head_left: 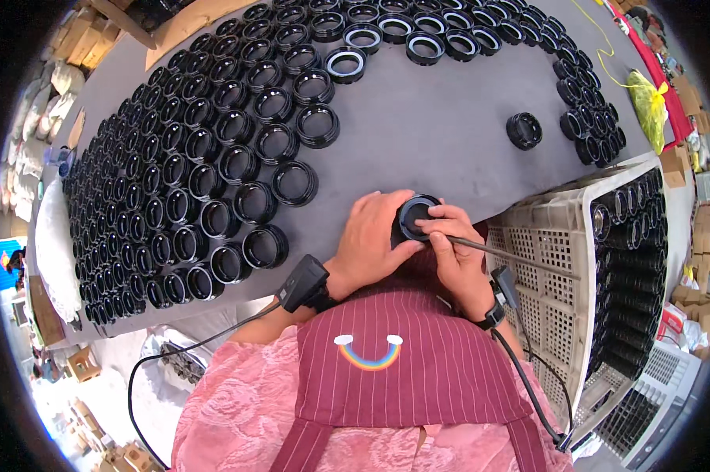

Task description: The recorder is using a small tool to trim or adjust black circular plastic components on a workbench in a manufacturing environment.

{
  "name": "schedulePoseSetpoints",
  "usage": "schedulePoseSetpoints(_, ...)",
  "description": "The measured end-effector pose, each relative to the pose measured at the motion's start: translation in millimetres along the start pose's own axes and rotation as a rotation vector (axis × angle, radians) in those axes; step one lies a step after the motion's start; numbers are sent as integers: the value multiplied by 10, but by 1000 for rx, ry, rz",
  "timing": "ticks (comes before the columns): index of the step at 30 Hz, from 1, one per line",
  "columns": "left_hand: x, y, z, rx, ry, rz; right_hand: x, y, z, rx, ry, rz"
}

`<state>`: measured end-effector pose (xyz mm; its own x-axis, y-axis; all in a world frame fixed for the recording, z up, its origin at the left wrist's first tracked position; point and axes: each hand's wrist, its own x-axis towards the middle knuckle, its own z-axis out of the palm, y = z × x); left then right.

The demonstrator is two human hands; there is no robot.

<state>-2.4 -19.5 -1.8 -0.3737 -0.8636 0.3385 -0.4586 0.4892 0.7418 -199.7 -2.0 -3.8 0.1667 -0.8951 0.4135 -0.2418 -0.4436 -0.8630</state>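
My left hand grips a round black ring at the near edge of the table, its fingers and thumb closed around the ring's left side. A paler grey band shows inside the rim. In my right hand is a thin, dark rod-like tool, pinched between thumb and fingers. Its shaft points out to the right, while its working end is hidden by my fingers. The right fingertips rest on the ring's face. A single loose black ring lies farther off to the right.
Rows of black rings cover the left and far parts of the grey table. A pale perforated crate stands close on my right, beside more stacked black parts. Cables run from the wrist devices. A yellow bag sits far right.
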Motion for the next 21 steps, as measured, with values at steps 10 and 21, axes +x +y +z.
schedulePoseSetpoints(10, 60, 96, 22, -9, -2, -29, 68, 1, -247, 199, 204, 148)
schedulePoseSetpoints(21, 1479, 203, 800, 107, 8, 19, -755, -95, -524, 74, 397, 141)
